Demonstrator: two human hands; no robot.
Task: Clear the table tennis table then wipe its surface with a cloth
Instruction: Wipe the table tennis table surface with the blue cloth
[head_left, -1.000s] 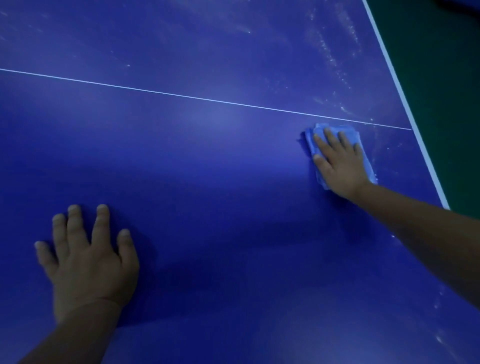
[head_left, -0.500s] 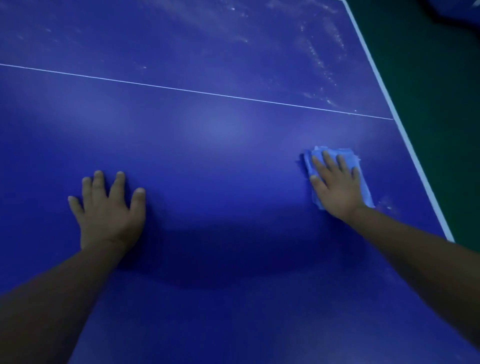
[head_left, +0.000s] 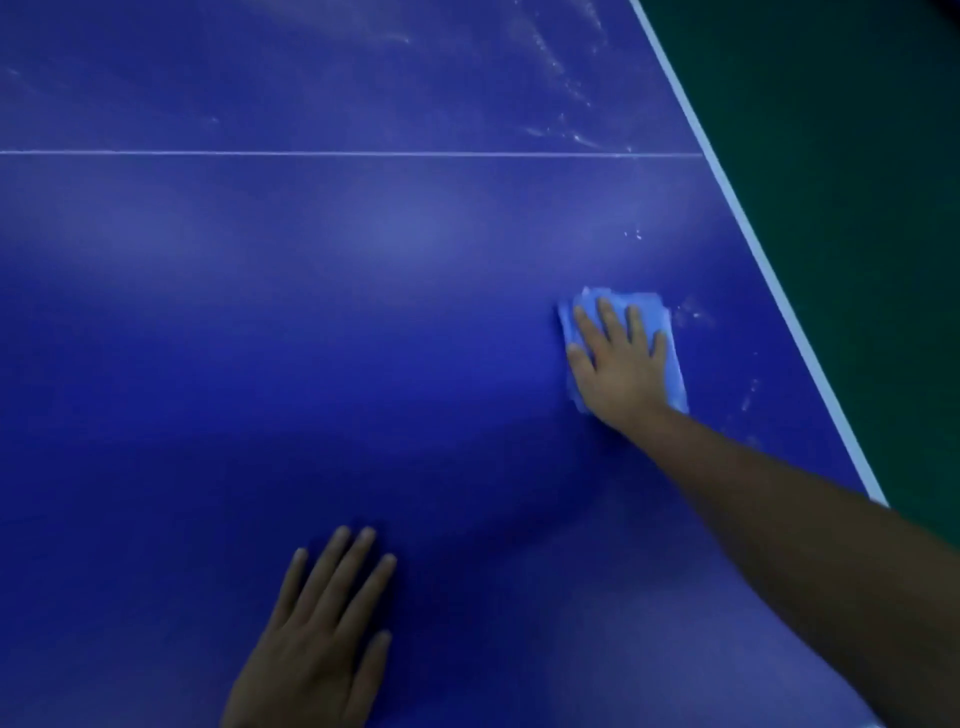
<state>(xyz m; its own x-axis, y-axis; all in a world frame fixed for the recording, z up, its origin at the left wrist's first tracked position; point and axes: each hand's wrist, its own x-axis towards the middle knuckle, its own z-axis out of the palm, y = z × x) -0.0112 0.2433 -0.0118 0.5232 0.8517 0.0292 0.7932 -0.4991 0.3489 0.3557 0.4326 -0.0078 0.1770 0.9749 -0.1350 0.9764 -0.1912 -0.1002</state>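
On the right part of the blue table, near its white side edge, the right hand is pressing flat on a folded light-blue cloth. Its fingers are lying straight and slightly spread over the cloth, not curling round it, and the cloth is showing beyond the fingertips, along the outer side of the hand and at the thumb side. The right forearm is reaching in from the lower right corner, crossing over the table's edge.

Closer to the camera, at the bottom centre, the left hand is resting palm down on the bare tabletop, fingers straight and a little apart, holding nothing. It is lying well apart from the cloth.

Beyond both hands a thin white line is running across the table from the left edge of view to the side edge. Pale smears and specks are showing on the surface past that line, and a few more are sitting just to the right of the cloth, between it and the edge. Past the table's edge a dark green floor is showing.
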